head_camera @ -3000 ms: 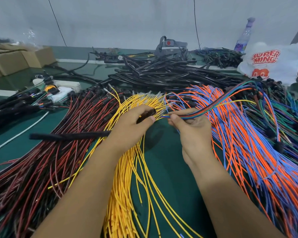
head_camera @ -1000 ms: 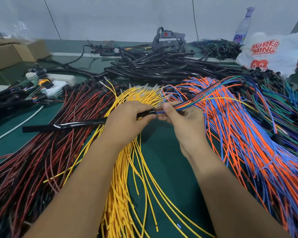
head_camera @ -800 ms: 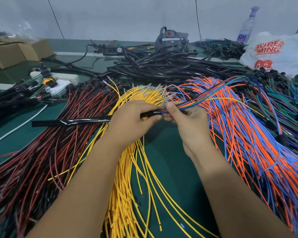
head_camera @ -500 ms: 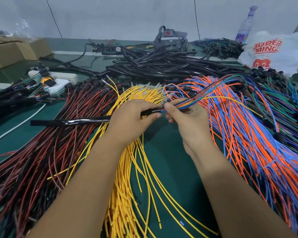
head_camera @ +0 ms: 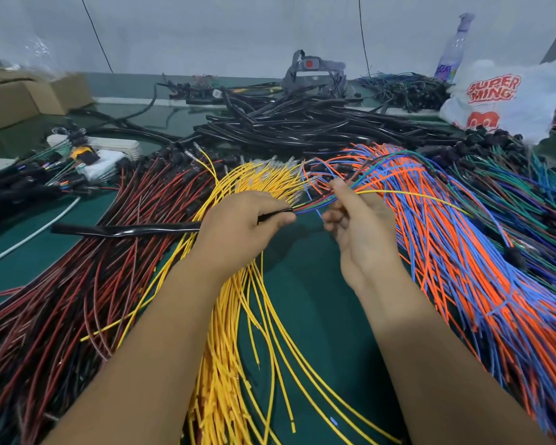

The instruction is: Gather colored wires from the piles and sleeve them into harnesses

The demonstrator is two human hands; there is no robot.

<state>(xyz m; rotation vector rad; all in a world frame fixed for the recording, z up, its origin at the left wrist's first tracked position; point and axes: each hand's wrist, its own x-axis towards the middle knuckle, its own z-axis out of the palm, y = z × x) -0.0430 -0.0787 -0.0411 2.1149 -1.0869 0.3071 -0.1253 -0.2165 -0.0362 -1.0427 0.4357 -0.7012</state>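
Left grip (head_camera: 247, 220) pinches the black sleeve (head_camera: 126, 229) mouth; right grip (head_camera: 350, 216) pinches the wire bundle (head_camera: 315, 205) just right of it, axis left-right.

One camera only, worn on the head, looks forward and down toward 12 o'clock, close above the green surface (head_camera: 305, 303), both forearms entering from 6 o'clock.
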